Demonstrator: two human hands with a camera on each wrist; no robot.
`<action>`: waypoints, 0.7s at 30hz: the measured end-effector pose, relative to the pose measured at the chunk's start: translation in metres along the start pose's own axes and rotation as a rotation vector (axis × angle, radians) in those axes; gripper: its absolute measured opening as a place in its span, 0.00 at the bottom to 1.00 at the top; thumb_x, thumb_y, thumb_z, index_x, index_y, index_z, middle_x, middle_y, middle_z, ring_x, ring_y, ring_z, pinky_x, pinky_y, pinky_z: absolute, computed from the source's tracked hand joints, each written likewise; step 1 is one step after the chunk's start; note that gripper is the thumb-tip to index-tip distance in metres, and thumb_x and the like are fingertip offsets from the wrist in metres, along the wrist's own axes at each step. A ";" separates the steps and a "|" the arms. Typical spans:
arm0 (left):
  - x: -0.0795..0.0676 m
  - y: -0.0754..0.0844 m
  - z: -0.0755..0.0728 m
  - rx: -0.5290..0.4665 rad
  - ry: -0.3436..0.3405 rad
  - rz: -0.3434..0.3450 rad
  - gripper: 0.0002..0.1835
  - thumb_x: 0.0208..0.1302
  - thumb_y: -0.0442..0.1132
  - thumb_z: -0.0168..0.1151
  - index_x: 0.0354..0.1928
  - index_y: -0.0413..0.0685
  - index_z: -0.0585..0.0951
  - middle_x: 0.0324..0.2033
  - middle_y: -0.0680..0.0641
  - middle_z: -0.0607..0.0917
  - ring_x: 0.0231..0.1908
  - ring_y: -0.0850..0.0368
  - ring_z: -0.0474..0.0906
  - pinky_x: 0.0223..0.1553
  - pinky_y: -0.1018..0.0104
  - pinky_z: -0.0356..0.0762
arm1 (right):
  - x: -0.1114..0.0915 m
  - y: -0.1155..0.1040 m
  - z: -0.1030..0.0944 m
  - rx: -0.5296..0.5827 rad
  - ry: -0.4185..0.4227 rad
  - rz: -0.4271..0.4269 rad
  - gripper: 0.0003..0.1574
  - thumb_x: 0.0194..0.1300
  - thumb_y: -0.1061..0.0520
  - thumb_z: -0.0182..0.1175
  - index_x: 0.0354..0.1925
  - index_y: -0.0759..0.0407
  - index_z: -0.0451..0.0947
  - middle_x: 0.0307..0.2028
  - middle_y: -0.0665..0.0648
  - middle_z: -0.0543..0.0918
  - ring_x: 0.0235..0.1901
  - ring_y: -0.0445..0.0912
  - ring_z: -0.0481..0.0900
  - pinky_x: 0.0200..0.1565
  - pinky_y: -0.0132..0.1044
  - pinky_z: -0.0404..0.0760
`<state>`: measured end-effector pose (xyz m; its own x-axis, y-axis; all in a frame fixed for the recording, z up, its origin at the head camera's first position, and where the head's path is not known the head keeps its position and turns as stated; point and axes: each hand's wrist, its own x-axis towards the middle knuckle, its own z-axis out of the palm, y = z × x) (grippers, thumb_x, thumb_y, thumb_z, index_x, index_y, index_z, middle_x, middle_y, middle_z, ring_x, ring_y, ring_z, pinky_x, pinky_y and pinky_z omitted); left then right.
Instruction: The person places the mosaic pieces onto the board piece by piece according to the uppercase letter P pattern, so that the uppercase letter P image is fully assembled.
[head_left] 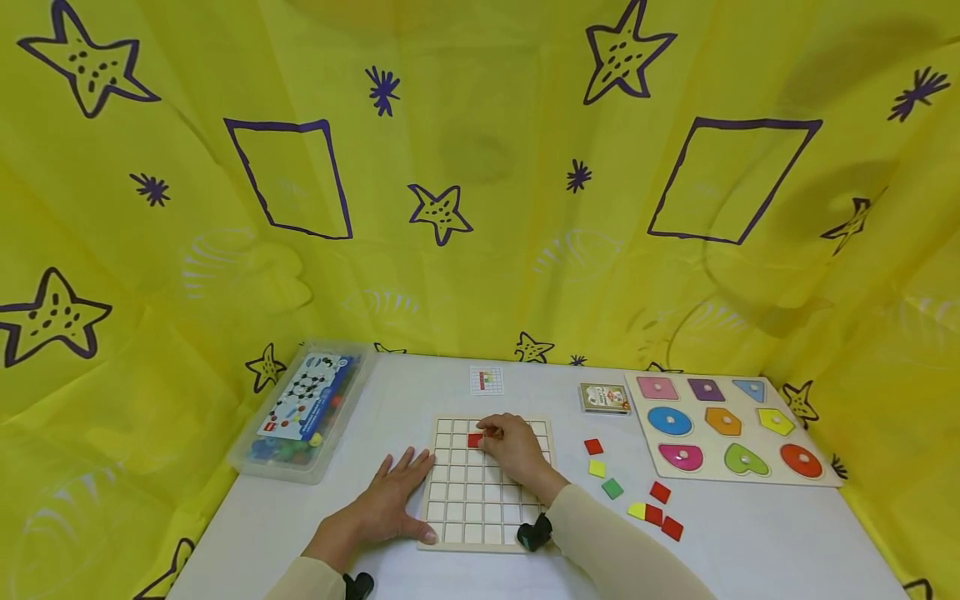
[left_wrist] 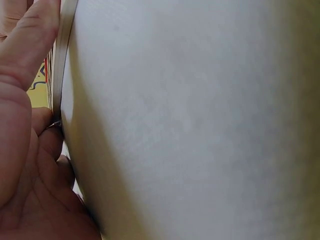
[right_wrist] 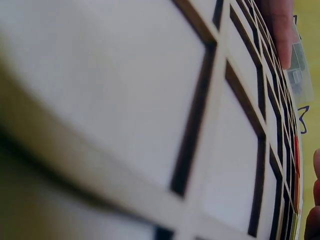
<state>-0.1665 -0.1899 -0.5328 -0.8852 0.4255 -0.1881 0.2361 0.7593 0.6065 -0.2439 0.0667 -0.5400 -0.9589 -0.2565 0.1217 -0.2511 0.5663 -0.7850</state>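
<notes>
A wooden grid board point(head_left: 454, 510) with square cells lies flat on the white table. One red tile point(head_left: 474, 440) sits in a cell of an upper row. My right hand point(head_left: 517, 450) is over the board's upper right part, its thumb and fingers pinching a small red tile beside that one; the fingers mostly hide it. My left hand point(head_left: 390, 498) lies along the board's left edge, fingers spread, thumb at the lower left corner. In the left wrist view, the left fingers point(left_wrist: 25, 45) touch the board's side. The right wrist view shows the grid point(right_wrist: 235, 150) close up.
Red, yellow and green loose tiles point(head_left: 612, 488) lie right of the board. A pattern card point(head_left: 487, 381) is behind it. A small card box point(head_left: 604, 398) and a shape puzzle point(head_left: 720, 462) stand right; a clear plastic box point(head_left: 315, 454) is left. A yellow curtain point(head_left: 480, 275) hangs behind.
</notes>
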 end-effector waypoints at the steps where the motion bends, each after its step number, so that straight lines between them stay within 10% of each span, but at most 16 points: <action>1: 0.000 0.000 0.000 0.001 -0.001 0.001 0.67 0.44 0.59 0.85 0.82 0.40 0.60 0.83 0.39 0.58 0.84 0.36 0.43 0.82 0.34 0.33 | 0.000 0.000 0.000 0.023 0.003 0.008 0.12 0.67 0.62 0.71 0.50 0.58 0.88 0.37 0.51 0.83 0.38 0.44 0.74 0.42 0.37 0.76; 21: 0.001 0.000 0.002 0.002 -0.004 -0.009 0.67 0.45 0.58 0.85 0.82 0.42 0.59 0.83 0.40 0.57 0.84 0.37 0.42 0.83 0.34 0.33 | -0.009 0.009 -0.046 0.228 0.018 0.086 0.18 0.69 0.63 0.69 0.56 0.59 0.85 0.47 0.58 0.85 0.43 0.47 0.75 0.39 0.33 0.76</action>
<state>-0.1665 -0.1885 -0.5345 -0.8857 0.4207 -0.1961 0.2294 0.7640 0.6030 -0.2435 0.1106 -0.5203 -0.9781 -0.2001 0.0578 -0.1342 0.3932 -0.9096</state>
